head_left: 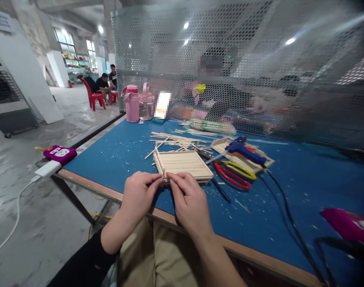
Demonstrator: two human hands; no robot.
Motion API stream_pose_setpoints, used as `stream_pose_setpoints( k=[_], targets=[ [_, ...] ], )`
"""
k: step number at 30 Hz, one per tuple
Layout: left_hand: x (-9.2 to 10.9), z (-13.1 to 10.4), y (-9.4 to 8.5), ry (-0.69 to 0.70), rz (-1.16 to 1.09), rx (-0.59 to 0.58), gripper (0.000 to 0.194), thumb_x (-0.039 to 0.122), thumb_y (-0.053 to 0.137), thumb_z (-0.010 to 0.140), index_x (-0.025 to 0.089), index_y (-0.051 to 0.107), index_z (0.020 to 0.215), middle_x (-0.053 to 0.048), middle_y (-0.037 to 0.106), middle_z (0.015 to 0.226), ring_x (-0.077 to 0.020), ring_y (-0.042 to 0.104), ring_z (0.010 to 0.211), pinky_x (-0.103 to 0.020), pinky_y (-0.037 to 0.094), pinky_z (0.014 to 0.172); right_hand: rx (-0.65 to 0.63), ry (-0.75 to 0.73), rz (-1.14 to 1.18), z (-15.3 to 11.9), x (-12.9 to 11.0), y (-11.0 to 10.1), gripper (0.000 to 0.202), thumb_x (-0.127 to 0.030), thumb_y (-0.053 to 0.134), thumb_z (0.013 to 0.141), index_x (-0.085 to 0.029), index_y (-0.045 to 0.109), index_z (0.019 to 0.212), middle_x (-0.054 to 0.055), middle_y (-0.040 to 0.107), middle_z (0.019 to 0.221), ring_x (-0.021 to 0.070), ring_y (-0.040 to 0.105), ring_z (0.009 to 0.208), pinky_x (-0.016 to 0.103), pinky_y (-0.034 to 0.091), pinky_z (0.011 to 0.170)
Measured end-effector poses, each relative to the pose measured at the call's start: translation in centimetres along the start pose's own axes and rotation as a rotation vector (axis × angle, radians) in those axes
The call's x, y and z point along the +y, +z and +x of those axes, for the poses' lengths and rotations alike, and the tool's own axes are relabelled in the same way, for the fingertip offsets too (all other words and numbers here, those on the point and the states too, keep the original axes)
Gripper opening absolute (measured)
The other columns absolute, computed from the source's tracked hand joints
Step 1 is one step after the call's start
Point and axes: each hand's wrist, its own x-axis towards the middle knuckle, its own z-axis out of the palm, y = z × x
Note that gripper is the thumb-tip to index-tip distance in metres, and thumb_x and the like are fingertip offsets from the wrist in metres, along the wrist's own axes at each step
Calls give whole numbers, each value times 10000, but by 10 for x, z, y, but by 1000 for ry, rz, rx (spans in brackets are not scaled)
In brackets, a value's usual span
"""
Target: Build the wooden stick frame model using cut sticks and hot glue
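Forearms (220,255), the left one partly covered by a black sleeve (83,263), are extended over a blue table (101,163). On it, a wooden tray (184,161) is set just ahead of the left hand (138,195) and right hand (190,199), its long axis apparently laid left to right. Its near-left corner is pinched by both, with thumbs and forefingers drawn narrow; most of its length is reached more nearly by the right hand. Behind it, loose sticks (178,139) are scattered. The gripped corner is partly hidden by fingertips; whether a separate small piece is held there cannot be told.
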Motion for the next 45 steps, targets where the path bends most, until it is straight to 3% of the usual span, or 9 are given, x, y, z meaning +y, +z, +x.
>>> stream_pose_setpoints(
  k=[7, 14, 19, 21, 24, 28, 32, 37, 45],
  targets=[
    [-3, -6, -6, -28, 173, -67, 118, 238, 593, 788, 188, 697, 815, -55, 716, 819, -203, 616, 774, -333, 464, 722, 8, 19, -1, 0, 0, 0, 254, -211, 445, 868, -199, 663, 997, 63, 621, 888, 173, 580, 856, 287, 461, 759],
    [-19, 3, -35, -211, 74, 166, 144, 318, 626, 738, 191, 635, 672, 3, 640, 651, -143, 568, 631, -252, 442, 629, 30, 39, -3, 0, -1, -1, 238, -237, 445, 864, -179, 614, 1022, 77, 634, 936, 187, 578, 891, 324, 463, 795],
    [-30, 45, -50, -212, -97, 313, 131, 295, 597, 737, 194, 665, 688, 38, 608, 558, -111, 537, 545, -207, 415, 551, 39, 66, 15, 0, 0, 0, 217, -249, 452, 856, -183, 588, 1012, 77, 623, 905, 190, 577, 845, 330, 475, 758],
    [-32, 72, -48, -169, -244, 355, 163, 290, 556, 761, 171, 658, 714, 16, 637, 613, -112, 571, 594, -204, 438, 606, 46, 70, 20, 0, 0, 1, 217, -255, 457, 853, -183, 585, 1013, 77, 624, 905, 189, 577, 840, 330, 477, 756],
    [-36, 110, -38, -172, -396, 412, 236, 331, 493, 804, 149, 620, 721, 10, 589, 548, -104, 534, 513, -205, 426, 538, 56, 78, 26, 0, 1, 1, 226, -265, 467, 847, -173, 587, 1015, 76, 628, 910, 179, 581, 833, 314, 480, 751],
    [-47, 131, -22, -137, -199, 298, 352, 363, 433, 845, 161, 569, 591, 15, 540, 480, -98, 492, 475, -214, 371, 518, 62, 113, 56, 0, 0, -1, 234, -278, 483, 831, -161, 600, 997, 77, 637, 901, 170, 592, 798, 283, 488, 694],
    [-59, 123, -14, -159, -84, 222, 232, 342, 645, 696, 163, 585, 562, 8, 606, 551, -108, 524, 541, -225, 376, 574, 98, 154, 76, -1, -1, 0, 248, -307, 504, 814, -157, 609, 981, 71, 644, 853, 165, 593, 734, 279, 488, 658],
    [-67, 118, -10, -169, -14, 175, 268, 366, 722, 605, 164, 563, 525, 2, 604, 561, -118, 527, 554, -238, 364, 553, 146, 186, 78, -1, -1, 1, 256, -325, 519, 804, -163, 611, 980, 65, 648, 837, 158, 591, 696, 278, 487, 636],
    [-68, 118, -4, -129, -157, -26, 172, 212, 532, 780, 157, 694, 774, -28, 689, 656, -112, 594, 566, -223, 443, 578, 155, 190, 74, -2, -2, 0, 240, -318, 532, 790, -170, 610, 962, 43, 634, 772, 154, 586, 661, 272, 486, 610]
  ],
)
